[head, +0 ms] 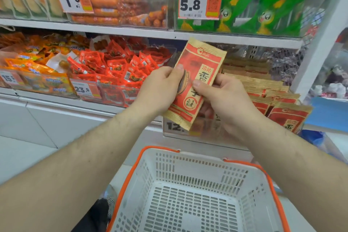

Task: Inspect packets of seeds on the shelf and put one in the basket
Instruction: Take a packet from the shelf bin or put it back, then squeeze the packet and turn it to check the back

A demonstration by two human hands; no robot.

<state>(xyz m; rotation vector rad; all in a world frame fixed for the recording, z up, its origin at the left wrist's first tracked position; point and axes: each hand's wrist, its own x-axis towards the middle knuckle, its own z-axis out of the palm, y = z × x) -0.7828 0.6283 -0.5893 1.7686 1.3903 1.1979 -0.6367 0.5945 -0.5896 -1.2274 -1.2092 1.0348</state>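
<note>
A red and tan seed packet (202,62) is held up in front of the shelf, tilted with its top to the right. My left hand (160,88) grips its left edge, thumb on the front. My right hand (224,100) pinches its right edge, thumb across the printed face. More packets of the same kind (273,98) lie stacked in a clear bin on the shelf just right of my hands. Below my arms stands a white basket (197,167) with an orange rim, and nothing is in it.
Left of the seed bin, clear bins hold red snack sachets (116,68) and orange ones (37,66). The upper shelf carries sausages (120,7) and green bags (263,5). Price tags (199,3) hang on the bin fronts. A white shelf post (318,51) rises at right.
</note>
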